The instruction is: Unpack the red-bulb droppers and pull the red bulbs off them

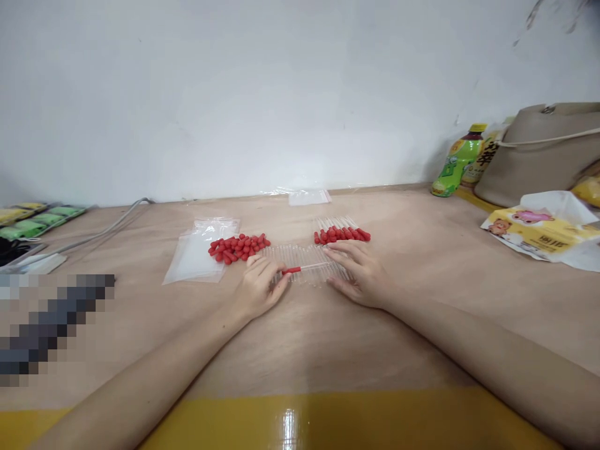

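My left hand (261, 285) pinches a small red rubber bulb (291, 270) between thumb and fingers. The bulb sits at the end of a thin glass dropper tube (313, 267), which points right into the curled fingers of my right hand (362, 273). Beneath and between both hands lies a row of bare glass tubes (300, 255) side by side on the table. A heap of loose red bulbs (240, 247) is just beyond my left hand. Behind my right hand, several droppers with red bulbs fitted (342, 234) lie in a row, bulbs toward me.
Clear plastic bags (199, 253) lie left of the bulb heap, and a small zip bag (309, 197) by the wall. At right are a green drink bottle (459, 161), a beige bag (546, 153) and a tissue pack (539, 225). A grey cable (110, 224) runs along the left.
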